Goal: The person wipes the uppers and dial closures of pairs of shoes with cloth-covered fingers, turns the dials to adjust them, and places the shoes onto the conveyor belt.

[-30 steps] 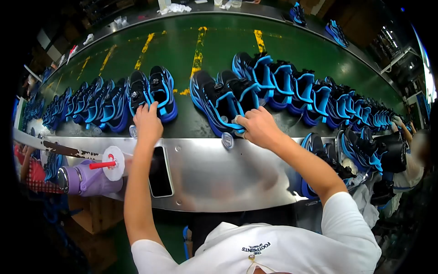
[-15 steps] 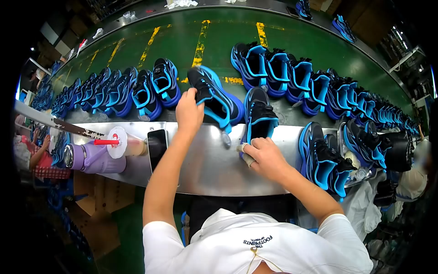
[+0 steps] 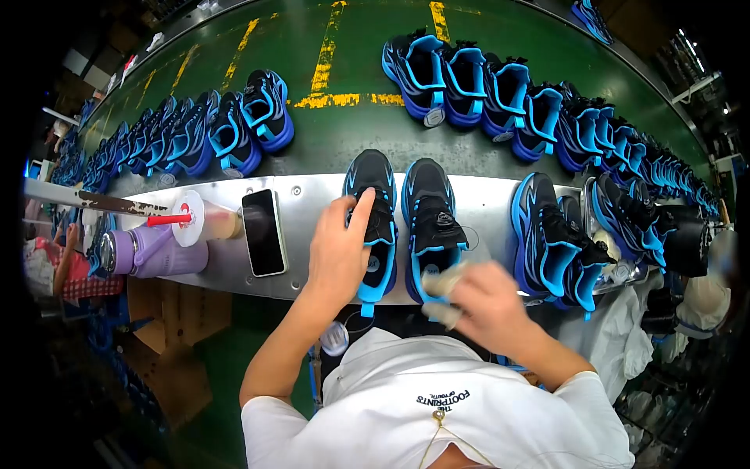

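Two black-and-blue sneakers stand side by side on the metal ledge, toes pointing away from me. My left hand (image 3: 337, 254) is on the left sneaker (image 3: 370, 168), with the index finger over the laces and the other fingers along its side. A round tag (image 3: 334, 338) hangs near that sneaker's heel. My right hand (image 3: 488, 305), smeared by motion, is at the heel of the right sneaker (image 3: 428, 187). Pale covers wrap two of its fingers. Whether those fingers grip the heel, I cannot tell.
Rows of matching sneakers (image 3: 426, 78) line the green surface beyond the ledge (image 3: 312, 187). A phone (image 3: 264, 233), a drink cup with a red straw (image 3: 215, 221) and a purple bottle (image 3: 168, 252) are at left. More sneakers (image 3: 539, 234) stand at right. Another person (image 3: 66, 262) is at far left.
The left sneaker has come down from the green surface onto the ledge with my left hand. My right hand has moved toward me and right, by the other sneaker's heel. The view has shifted.
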A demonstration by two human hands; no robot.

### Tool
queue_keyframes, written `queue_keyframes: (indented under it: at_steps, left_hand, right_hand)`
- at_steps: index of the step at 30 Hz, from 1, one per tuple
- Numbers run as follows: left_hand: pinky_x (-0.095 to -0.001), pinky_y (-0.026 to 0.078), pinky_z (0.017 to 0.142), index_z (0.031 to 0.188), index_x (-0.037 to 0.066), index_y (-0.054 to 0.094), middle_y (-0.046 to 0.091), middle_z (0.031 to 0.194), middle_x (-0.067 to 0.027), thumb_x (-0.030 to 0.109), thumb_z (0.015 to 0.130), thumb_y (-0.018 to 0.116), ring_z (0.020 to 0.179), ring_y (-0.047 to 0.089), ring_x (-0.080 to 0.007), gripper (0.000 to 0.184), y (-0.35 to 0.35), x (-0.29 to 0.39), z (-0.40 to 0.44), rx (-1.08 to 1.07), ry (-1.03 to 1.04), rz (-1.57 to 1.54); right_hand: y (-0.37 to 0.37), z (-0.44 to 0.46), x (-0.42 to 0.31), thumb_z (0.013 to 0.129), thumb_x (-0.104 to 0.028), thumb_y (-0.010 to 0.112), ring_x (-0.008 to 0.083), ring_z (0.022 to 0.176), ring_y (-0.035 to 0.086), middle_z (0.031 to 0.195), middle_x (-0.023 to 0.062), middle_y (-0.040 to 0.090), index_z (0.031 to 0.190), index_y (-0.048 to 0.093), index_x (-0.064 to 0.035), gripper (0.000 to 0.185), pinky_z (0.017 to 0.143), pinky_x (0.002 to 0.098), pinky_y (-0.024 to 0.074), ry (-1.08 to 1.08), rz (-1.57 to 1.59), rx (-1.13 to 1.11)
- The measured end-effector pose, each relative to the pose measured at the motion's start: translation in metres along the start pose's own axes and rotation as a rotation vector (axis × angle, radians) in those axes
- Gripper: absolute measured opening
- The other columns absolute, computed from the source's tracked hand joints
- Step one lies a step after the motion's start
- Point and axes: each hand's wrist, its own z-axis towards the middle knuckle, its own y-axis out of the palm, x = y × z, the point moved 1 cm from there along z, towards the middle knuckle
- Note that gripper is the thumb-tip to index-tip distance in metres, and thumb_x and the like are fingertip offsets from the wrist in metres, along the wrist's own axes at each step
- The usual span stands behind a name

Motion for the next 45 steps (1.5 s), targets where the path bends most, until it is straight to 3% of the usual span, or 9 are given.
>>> queue_keyframes:
  at_steps: [11, 15, 20, 22, 25, 27, 34, 39, 45]
  left_hand:
    - [-0.0389, 0.053, 0.073, 0.111, 0.011, 0.068, 0.060, 0.108, -0.0162, -0.005, 0.071, 0.063, 0.085, 0.063, -0.0325, 0.043, 0.015, 0.006, -0.019, 0.063, 0.088, -0.079]
    - [-0.0388, 0.051, 0.072, 0.099, 0.017, 0.071, 0.059, 0.111, -0.0142, 0.001, 0.071, 0.063, 0.085, 0.059, -0.0307, 0.033, 0.014, 0.009, -0.016, 0.005, 0.102, -0.036]
    - [-0.0344, 0.046, 0.070, 0.086, 0.006, 0.064, 0.057, 0.110, -0.0167, 0.012, 0.071, 0.064, 0.087, 0.056, -0.0272, 0.016, 0.024, 0.026, -0.014, -0.022, 0.310, 0.217]
    - [-0.0385, 0.048, 0.076, 0.105, 0.005, 0.064, 0.056, 0.111, -0.0179, 0.014, 0.078, 0.066, 0.092, 0.057, -0.0315, 0.029, 0.014, 0.028, -0.013, -0.135, 0.250, 0.113]
    - [-0.0400, 0.049, 0.081, 0.129, 0.007, 0.057, 0.057, 0.107, -0.0152, 0.019, 0.084, 0.069, 0.094, 0.059, -0.0325, 0.048, -0.012, 0.029, -0.007, -0.138, 0.114, -0.272]
    - [-0.0371, 0.049, 0.078, 0.116, 0.004, 0.064, 0.058, 0.100, -0.0123, 0.013, 0.084, 0.068, 0.089, 0.060, -0.0295, 0.033, -0.008, 0.008, 0.007, -0.267, -0.043, -0.470]
    - [-0.0405, 0.050, 0.080, 0.092, 0.003, 0.068, 0.057, 0.097, -0.0098, 0.009, 0.079, 0.069, 0.088, 0.058, -0.0321, 0.014, 0.020, 0.012, 0.021, -0.329, 0.345, -0.157]
    - [-0.0385, 0.052, 0.077, 0.097, 0.002, 0.066, 0.057, 0.099, -0.0108, 0.005, 0.077, 0.073, 0.090, 0.061, -0.0327, 0.022, 0.008, 0.036, 0.014, -0.122, -0.009, -0.327]
    - [-0.0392, 0.050, 0.078, 0.092, 0.004, 0.068, 0.058, 0.092, -0.0097, 0.007, 0.077, 0.073, 0.089, 0.060, -0.0302, 0.016, 0.019, 0.017, 0.013, -0.197, 0.158, -0.479]
  right_hand:
    - [0.012, 0.036, 0.062, 0.067, 0.000, 0.072, 0.0322, 0.085, 0.062, 0.100, 0.0104, 0.058, 0.114, 0.065, -0.0104, 0.048, 0.073, 0.0392, 0.0529, 0.321, 0.098, 0.058]
    - [0.007, 0.037, 0.039, 0.065, 0.001, 0.072, 0.0333, 0.095, 0.060, 0.104, 0.0102, 0.058, 0.113, 0.066, -0.0178, 0.053, 0.074, 0.0416, 0.0532, 0.119, -0.020, -0.004]
    - [0.020, 0.008, 0.016, 0.076, -0.009, 0.067, 0.0371, 0.107, 0.058, 0.123, 0.0255, 0.054, 0.127, 0.058, 0.0001, 0.052, 0.087, 0.0380, 0.0549, -0.055, -0.377, -0.105]
    - [0.031, 0.009, 0.016, 0.078, -0.010, 0.066, 0.0386, 0.109, 0.057, 0.125, 0.0271, 0.053, 0.128, 0.057, 0.0024, 0.052, 0.088, 0.0387, 0.0547, -0.078, -0.523, -0.052]
    - [0.003, 0.015, 0.029, 0.087, -0.011, 0.063, 0.0383, 0.108, 0.058, 0.121, 0.0232, 0.056, 0.130, 0.058, -0.0057, 0.044, 0.092, 0.0413, 0.0507, -0.008, -0.080, -0.156]
    - [-0.020, 0.034, 0.041, 0.089, -0.011, 0.063, 0.0370, 0.098, 0.058, 0.110, 0.0179, 0.058, 0.128, 0.061, -0.0118, 0.039, 0.087, 0.0431, 0.0482, 0.177, 0.205, -0.279]
    - [-0.009, 0.030, 0.049, 0.078, -0.015, 0.076, 0.0292, 0.080, 0.057, 0.089, 0.0123, 0.054, 0.118, 0.069, -0.0130, 0.040, 0.073, 0.0366, 0.0486, 0.191, -0.139, -0.173]
    - [-0.024, 0.039, 0.051, 0.078, -0.018, 0.075, 0.0307, 0.083, 0.058, 0.085, 0.0108, 0.054, 0.116, 0.070, -0.0213, 0.038, 0.073, 0.0401, 0.0489, 0.215, 0.049, -0.340]
    - [-0.032, 0.036, 0.056, 0.078, -0.019, 0.076, 0.0302, 0.081, 0.058, 0.086, 0.0111, 0.056, 0.112, 0.071, -0.0170, 0.034, 0.072, 0.0385, 0.0487, 0.121, -0.052, -0.335]
